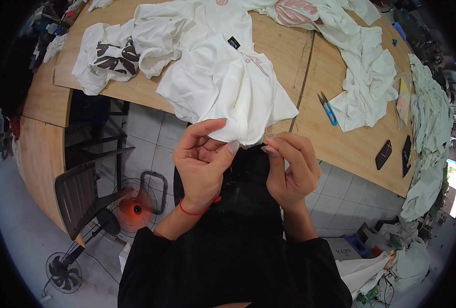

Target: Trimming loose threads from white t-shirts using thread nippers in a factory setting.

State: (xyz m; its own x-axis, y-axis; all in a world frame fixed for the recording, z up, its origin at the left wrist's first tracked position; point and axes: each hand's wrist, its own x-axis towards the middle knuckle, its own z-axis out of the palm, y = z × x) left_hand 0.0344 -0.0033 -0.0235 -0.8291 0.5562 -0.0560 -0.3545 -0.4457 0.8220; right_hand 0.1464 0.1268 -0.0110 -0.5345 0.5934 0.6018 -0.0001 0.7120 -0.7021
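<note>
A white garment (202,87) with a small black label and pink lettering lies over the near edge of the table. Its hem hangs toward me, and my left hand (199,159) pinches that hem between thumb and fingers. Just right of the hem, my right hand (293,167) has its thumb and index fingertip pressed together. Whatever is between those fingertips is too small to make out. Blue-handled thread snips (330,112) rest on the table to the right, apart from both hands.
More white garments (361,66) are spread over the wooden table (284,46). Two dark flat pieces (384,154) lie near its right end, beside a heap of pale cloth (428,128). Below left stand a brown chair (79,195), a floor fan (135,208) and a smaller black fan (63,272).
</note>
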